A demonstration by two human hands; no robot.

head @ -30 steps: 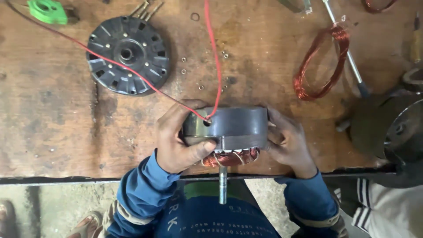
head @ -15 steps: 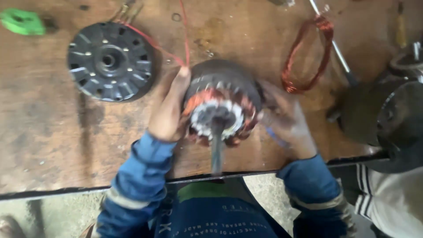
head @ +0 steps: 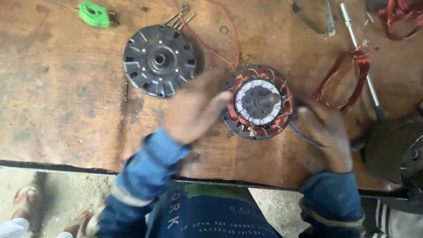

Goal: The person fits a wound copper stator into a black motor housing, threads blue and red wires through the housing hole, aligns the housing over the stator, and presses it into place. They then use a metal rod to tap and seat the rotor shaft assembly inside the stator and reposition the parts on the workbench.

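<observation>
**Hands steady a motor stator on the bench**

I see my left hand (head: 194, 112) and right hand (head: 324, 132) loosely cupping the copper-wound stator (head: 260, 103), shaft up on the wooden workbench (head: 66, 101); a slip could tear its thin red wire (head: 211, 46)

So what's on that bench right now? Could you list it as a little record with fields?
Surface: worn wooden workbench
Centre: round motor stator with copper windings, steel shaft pointing up
Left hand: at the stator's left side, blurred
Right hand: at the stator's right side, by blue wires
Behind left: dark round motor cover
Far left: green plastic piece
Right: loose copper wire coil, thin metal rod
Wires: red leads running from the stator
</observation>
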